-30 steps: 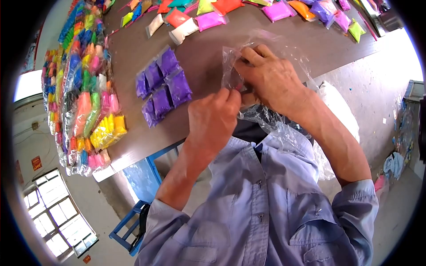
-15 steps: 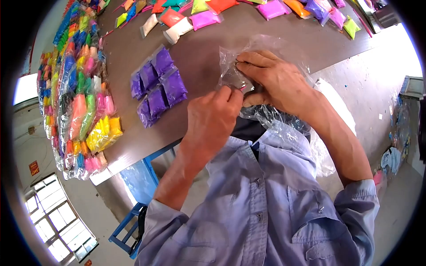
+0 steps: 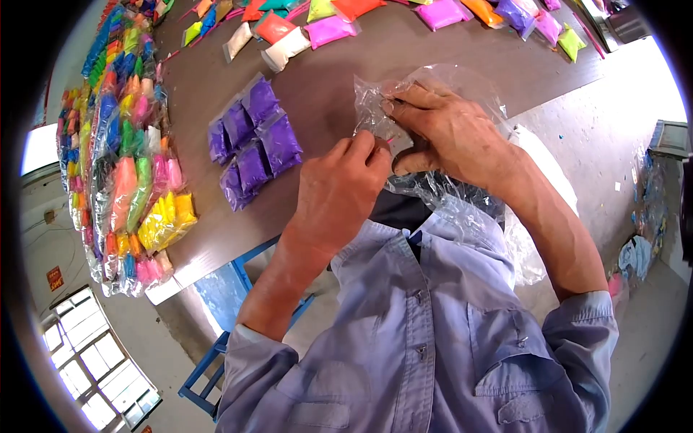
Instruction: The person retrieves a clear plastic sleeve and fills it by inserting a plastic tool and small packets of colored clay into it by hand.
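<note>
Fingers pinched together, my left hand [image 3: 338, 186] is at the left edge of a clear plastic bag [image 3: 369, 101]. A thin pink-red tip [image 3: 390, 140] pokes out by its fingertips; the rest of that piece is hidden. My right hand [image 3: 462, 137] curls over the bag, its fingers pressing the film and its thumb apart below. More crumpled clear film lies beneath my right wrist, over the table edge and my lap. Left of my hands, purple clay packets [image 3: 256, 141] lie in a flat cluster on the brown table [image 3: 317, 79].
Bundles of multicoloured clay packets [image 3: 126, 173] are piled along the left, with yellow packets [image 3: 167, 222] in front. Loose packets such as a white one [image 3: 287, 49] and a magenta one [image 3: 330, 32] line the far side. A blue stool [image 3: 216, 353] stands below the table edge.
My left hand has shifted slightly left and down, drawing a little away from my right hand. My right hand stays on the bag, its thumb and fingers a bit wider apart.
</note>
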Demonstrator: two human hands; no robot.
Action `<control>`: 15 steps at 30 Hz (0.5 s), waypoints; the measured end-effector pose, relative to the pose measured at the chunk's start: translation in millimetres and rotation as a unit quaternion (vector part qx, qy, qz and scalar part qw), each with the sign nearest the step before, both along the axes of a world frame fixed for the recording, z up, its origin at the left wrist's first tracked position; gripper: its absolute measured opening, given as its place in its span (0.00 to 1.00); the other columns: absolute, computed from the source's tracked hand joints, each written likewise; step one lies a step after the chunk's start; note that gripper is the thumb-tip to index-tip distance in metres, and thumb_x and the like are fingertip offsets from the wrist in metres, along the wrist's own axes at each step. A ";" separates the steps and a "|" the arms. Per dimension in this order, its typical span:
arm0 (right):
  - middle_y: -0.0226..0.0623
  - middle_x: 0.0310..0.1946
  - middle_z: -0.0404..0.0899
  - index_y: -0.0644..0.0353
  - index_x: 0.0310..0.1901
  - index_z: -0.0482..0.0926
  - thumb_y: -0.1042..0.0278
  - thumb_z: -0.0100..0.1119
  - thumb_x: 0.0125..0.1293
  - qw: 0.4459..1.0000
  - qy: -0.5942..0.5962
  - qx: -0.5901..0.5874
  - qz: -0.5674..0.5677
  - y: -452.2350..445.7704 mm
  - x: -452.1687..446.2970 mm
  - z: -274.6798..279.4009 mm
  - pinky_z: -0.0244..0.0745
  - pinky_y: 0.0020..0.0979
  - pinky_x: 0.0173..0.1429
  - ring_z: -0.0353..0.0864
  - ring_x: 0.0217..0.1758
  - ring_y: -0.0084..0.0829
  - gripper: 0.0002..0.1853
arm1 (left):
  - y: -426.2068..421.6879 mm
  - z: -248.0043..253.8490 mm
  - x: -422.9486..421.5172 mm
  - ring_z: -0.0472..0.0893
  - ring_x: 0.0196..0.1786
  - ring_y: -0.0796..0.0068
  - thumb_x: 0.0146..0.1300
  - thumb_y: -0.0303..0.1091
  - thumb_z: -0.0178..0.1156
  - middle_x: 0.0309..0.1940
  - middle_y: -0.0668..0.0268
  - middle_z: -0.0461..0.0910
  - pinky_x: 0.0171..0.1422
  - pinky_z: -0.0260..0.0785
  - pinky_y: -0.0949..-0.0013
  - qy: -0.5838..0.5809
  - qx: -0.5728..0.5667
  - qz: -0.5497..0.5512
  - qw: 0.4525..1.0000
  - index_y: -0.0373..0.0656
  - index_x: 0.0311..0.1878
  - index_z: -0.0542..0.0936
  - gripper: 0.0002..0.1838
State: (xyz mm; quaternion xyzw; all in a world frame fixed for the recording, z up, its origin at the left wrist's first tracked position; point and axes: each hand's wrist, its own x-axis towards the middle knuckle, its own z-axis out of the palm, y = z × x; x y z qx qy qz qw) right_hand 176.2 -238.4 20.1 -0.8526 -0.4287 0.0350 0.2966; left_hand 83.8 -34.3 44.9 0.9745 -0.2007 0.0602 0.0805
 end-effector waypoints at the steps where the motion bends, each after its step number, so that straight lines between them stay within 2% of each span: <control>1: 0.38 0.68 0.79 0.66 0.61 0.84 0.58 0.83 0.54 1.000 0.000 0.000 0.000 0.3 0.7 -1.8 0.81 0.45 0.70 0.76 0.74 0.46 0.34 | 0.0 0.0 -0.8 0.86 0.40 0.65 0.62 0.25 0.66 0.37 0.66 0.76 0.36 0.80 0.60 0.000 0.000 0.000 1.000 0.44 0.44 0.85 0.07; 4: 0.39 0.68 0.79 0.67 0.63 0.83 0.59 0.83 0.54 0.999 -0.029 0.028 0.007 0.6 3.5 -4.9 0.80 0.45 0.70 0.77 0.73 0.47 0.35 | -1.7 -1.8 -1.3 0.87 0.40 0.65 0.63 0.24 0.66 0.38 0.65 0.76 0.36 0.79 0.60 0.027 -0.024 -0.040 0.999 0.43 0.44 0.84 0.07; 6: 0.39 0.68 0.79 0.67 0.64 0.82 0.59 0.83 0.54 1.000 -0.023 0.015 0.014 0.2 4.0 -0.1 0.80 0.45 0.70 0.78 0.72 0.48 0.37 | -2.1 -7.9 5.6 0.87 0.39 0.64 0.63 0.23 0.65 0.37 0.65 0.76 0.35 0.79 0.59 -0.006 0.032 0.008 0.999 0.43 0.45 0.84 0.09; 10: 0.40 0.68 0.80 0.66 0.64 0.82 0.58 0.83 0.53 1.000 0.015 -0.002 -0.002 2.1 3.4 -1.6 0.81 0.45 0.69 0.79 0.70 0.48 0.37 | 5.2 -20.7 20.5 0.87 0.38 0.62 0.62 0.22 0.65 0.37 0.64 0.76 0.35 0.79 0.58 -0.050 0.044 0.040 0.997 0.43 0.43 0.83 0.08; 12: 0.41 0.65 0.80 0.65 0.61 0.84 0.57 0.83 0.53 0.999 -0.002 0.035 0.001 0.1 2.4 -4.6 0.81 0.45 0.67 0.80 0.66 0.49 0.35 | 5.9 -22.6 21.9 0.87 0.36 0.68 0.63 0.27 0.67 0.36 0.66 0.75 0.28 0.79 0.64 -0.105 0.019 0.021 0.994 0.42 0.40 0.81 0.04; 13: 0.41 0.65 0.80 0.65 0.61 0.84 0.57 0.83 0.53 0.999 -0.004 0.035 -0.001 -1.1 1.8 -4.0 0.81 0.45 0.67 0.80 0.66 0.49 0.35 | 4.8 -22.4 22.1 0.87 0.36 0.68 0.63 0.27 0.67 0.36 0.66 0.75 0.28 0.79 0.64 -0.107 0.019 0.019 0.994 0.42 0.40 0.81 0.04; 15: 0.43 0.64 0.80 0.63 0.62 0.84 0.50 0.82 0.53 0.999 0.015 0.030 -0.011 -4.9 -5.6 -4.0 0.80 0.48 0.65 0.81 0.66 0.52 0.37 | 1.1 -23.7 14.8 0.87 0.36 0.68 0.63 0.27 0.67 0.36 0.66 0.75 0.29 0.79 0.64 -0.078 0.006 0.011 0.997 0.42 0.42 0.82 0.05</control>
